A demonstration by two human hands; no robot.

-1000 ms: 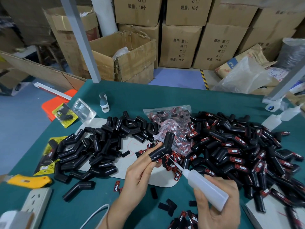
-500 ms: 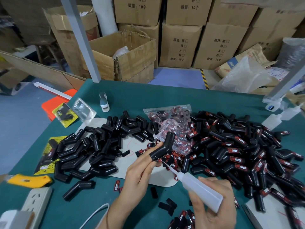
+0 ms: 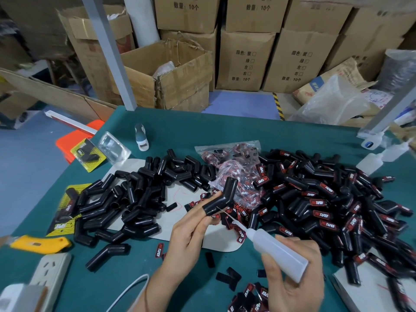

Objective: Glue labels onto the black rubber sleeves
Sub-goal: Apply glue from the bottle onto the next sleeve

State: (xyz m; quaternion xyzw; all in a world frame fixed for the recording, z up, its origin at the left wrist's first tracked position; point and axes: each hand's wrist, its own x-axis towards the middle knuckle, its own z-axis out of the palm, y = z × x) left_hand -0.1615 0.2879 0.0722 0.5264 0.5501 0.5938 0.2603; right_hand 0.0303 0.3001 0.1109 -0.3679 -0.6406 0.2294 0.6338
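Fingers of the left hand (image 3: 189,230) reach forward from the near edge of the green table (image 3: 225,131), one fingertip pushed inside the lower end of a bent black rubber sleeve (image 3: 221,197) while the others close beneath it. The right hand (image 3: 295,280) wraps a translucent white plastic glue bottle (image 3: 276,251), tilted so its thin needle tip meets the sleeve's lower end. The sleeve is glossy, elbow-shaped and unlabelled, raised above loose red-and-black labels (image 3: 238,212) between two sleeve piles.
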